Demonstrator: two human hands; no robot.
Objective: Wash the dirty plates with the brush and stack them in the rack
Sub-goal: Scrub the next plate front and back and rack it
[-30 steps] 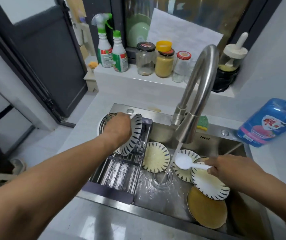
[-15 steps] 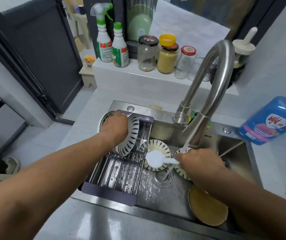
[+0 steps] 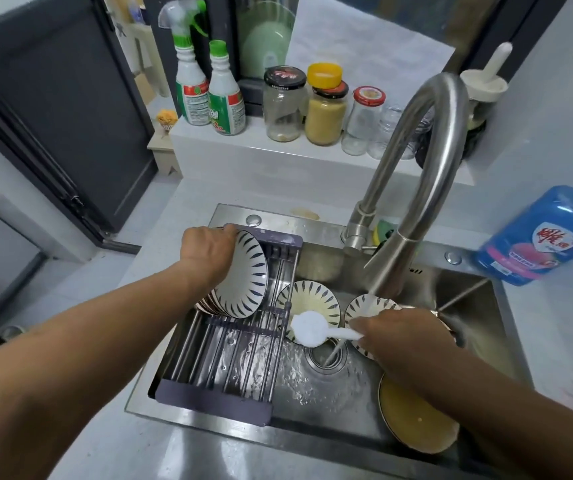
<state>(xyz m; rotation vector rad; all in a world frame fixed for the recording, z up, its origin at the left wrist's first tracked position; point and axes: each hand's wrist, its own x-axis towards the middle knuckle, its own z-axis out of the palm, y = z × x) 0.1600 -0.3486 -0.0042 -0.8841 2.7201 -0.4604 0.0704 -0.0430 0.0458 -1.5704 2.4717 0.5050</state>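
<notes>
Bare left hand [image 3: 209, 252], bare right hand [image 3: 404, 336]; forearms [image 3: 87, 348] uncovered to frame edge

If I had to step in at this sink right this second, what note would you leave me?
Left hand: holds a striped plate on edge in the rack, against the stacked plates.
Right hand: grips the brush over the sink; the tap is running.
Done: several plates are racked.
Left: two patterned plates and a yellowish plate lie in the sink, to wash and rack.
</notes>
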